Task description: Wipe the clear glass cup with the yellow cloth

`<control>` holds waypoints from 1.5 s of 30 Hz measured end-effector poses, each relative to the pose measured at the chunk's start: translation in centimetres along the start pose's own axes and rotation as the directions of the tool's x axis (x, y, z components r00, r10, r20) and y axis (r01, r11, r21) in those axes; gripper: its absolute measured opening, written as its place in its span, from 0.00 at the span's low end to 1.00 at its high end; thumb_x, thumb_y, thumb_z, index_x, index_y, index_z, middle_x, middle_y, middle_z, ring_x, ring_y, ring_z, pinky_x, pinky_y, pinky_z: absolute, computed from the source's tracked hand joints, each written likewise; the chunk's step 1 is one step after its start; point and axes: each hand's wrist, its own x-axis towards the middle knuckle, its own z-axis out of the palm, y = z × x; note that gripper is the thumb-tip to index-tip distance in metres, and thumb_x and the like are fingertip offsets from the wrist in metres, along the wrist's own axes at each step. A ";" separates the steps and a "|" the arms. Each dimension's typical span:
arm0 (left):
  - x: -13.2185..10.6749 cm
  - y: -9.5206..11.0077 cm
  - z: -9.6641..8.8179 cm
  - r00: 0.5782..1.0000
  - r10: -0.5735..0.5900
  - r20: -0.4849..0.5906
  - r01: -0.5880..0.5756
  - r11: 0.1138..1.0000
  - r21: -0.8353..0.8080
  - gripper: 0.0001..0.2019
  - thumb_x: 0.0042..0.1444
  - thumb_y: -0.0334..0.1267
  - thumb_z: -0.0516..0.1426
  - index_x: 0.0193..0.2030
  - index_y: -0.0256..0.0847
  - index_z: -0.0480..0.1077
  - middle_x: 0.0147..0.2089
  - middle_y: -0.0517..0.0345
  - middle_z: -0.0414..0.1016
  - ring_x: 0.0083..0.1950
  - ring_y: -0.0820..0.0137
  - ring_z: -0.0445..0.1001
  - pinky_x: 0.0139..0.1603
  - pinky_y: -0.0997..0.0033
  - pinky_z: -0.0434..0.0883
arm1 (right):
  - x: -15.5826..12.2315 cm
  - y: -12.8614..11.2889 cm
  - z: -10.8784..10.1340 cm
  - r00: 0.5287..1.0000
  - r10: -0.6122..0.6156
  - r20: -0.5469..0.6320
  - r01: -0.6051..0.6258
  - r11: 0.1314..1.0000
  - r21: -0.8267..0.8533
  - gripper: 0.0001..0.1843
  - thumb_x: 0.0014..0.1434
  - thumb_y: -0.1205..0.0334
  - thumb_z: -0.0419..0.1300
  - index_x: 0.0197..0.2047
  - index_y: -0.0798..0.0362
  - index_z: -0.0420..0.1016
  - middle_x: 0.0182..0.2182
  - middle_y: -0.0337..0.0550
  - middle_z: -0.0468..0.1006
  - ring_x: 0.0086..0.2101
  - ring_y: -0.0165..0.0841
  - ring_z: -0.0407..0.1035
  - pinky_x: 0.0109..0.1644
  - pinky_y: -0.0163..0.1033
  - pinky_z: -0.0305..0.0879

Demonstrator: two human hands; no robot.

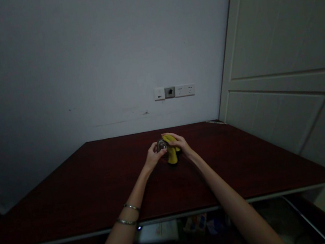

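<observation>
Over the middle of the dark red table (105,187), both hands are close together. My left hand (154,155) is closed around a small, clear, shiny object (162,145) that looks like glass; its exact kind is too dim to make out. In my right hand (182,142) is a yellow cloth (172,155), bunched under the fingers and pressed against the right side of the clear object. One end of the cloth hangs down towards the tabletop. Two bangles (126,222) circle my left forearm.
A pale wall with a row of sockets (184,90) rises behind the table. At the right stands a white panelled door (282,104). Below the table's front edge, a white flat item (157,232) and several dim objects lie on a lower level.
</observation>
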 end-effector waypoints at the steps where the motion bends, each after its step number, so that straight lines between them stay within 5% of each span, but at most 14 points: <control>1: 0.0 0.2 0.0 1.000 -0.012 -0.006 0.012 1.000 0.011 0.23 0.40 0.47 0.61 0.41 0.36 0.64 0.35 0.56 0.71 0.36 0.69 0.70 0.36 0.71 0.68 | 0.0 -0.2 -0.1 1.000 -0.013 0.027 0.013 1.000 -0.027 0.25 0.42 0.61 0.60 0.48 0.50 0.70 0.48 0.42 0.72 0.48 0.41 0.65 0.52 0.44 0.59; 5: 0.2 0.5 -0.3 0.998 -0.052 -0.038 0.054 0.997 0.064 0.22 0.41 0.48 0.60 0.40 0.36 0.65 0.32 0.58 0.71 0.33 0.71 0.70 0.31 0.74 0.68 | -0.4 -0.8 -0.1 0.990 0.013 0.143 0.002 0.995 -0.100 0.36 0.40 0.62 0.63 0.55 0.48 0.61 0.49 0.42 0.69 0.47 0.38 0.65 0.50 0.41 0.62; 9: 0.6 0.1 -0.7 0.993 -0.114 -0.037 0.118 0.988 0.098 0.22 0.41 0.50 0.60 0.38 0.34 0.66 0.31 0.57 0.70 0.28 0.73 0.69 0.24 0.77 0.66 | -0.7 0.1 0.5 0.990 0.009 0.140 0.012 0.989 -0.144 0.44 0.37 0.62 0.66 0.58 0.47 0.55 0.52 0.45 0.65 0.48 0.36 0.64 0.51 0.40 0.62; 22: 1.5 -1.5 -2.2 0.915 -0.356 0.189 0.345 0.934 0.090 0.28 0.43 0.59 0.54 0.41 0.35 0.66 0.21 0.59 0.69 0.15 0.77 0.65 0.15 0.79 0.64 | -0.6 2.4 1.3 0.998 -0.058 -0.039 0.045 0.962 -0.268 0.40 0.35 0.58 0.68 0.53 0.51 0.61 0.48 0.46 0.68 0.48 0.36 0.64 0.53 0.42 0.59; 26: 1.2 -1.3 -2.7 0.899 -0.309 0.312 0.310 0.950 0.049 0.29 0.40 0.52 0.61 0.46 0.36 0.64 0.25 0.59 0.68 0.21 0.76 0.68 0.18 0.79 0.67 | -0.2 2.8 0.8 0.993 -0.014 -0.119 -0.011 0.978 -0.207 0.38 0.36 0.56 0.67 0.52 0.52 0.62 0.47 0.46 0.69 0.45 0.35 0.66 0.51 0.40 0.61; 33: 0.5 -0.5 -2.1 0.924 -0.275 0.268 0.276 0.961 0.032 0.42 0.38 0.40 0.64 0.60 0.43 0.50 0.42 0.49 0.70 0.29 0.71 0.72 0.20 0.74 0.70 | 0.3 4.1 0.1 0.968 0.045 -0.246 -0.092 0.979 -0.181 0.35 0.39 0.55 0.66 0.51 0.53 0.63 0.47 0.48 0.70 0.45 0.35 0.66 0.51 0.41 0.61; 38: 0.3 -1.1 -1.2 0.956 -0.221 0.194 0.238 0.969 -0.073 0.43 0.36 0.37 0.65 0.60 0.42 0.51 0.50 0.46 0.67 0.39 0.66 0.72 0.27 0.74 0.71 | 0.0 4.0 0.5 0.968 0.059 -0.244 -0.105 0.978 -0.180 0.35 0.38 0.54 0.66 0.50 0.53 0.64 0.47 0.47 0.70 0.45 0.35 0.66 0.51 0.40 0.61; 45: 0.2 -1.4 -0.4 0.982 -0.133 0.134 0.141 0.989 -0.050 0.30 0.36 0.37 0.65 0.49 0.35 0.63 0.42 0.52 0.71 0.40 0.69 0.71 0.41 0.70 0.69 | -0.4 3.6 1.1 0.975 0.065 -0.214 -0.108 0.975 -0.194 0.34 0.39 0.55 0.66 0.50 0.53 0.65 0.45 0.46 0.71 0.44 0.35 0.67 0.51 0.40 0.62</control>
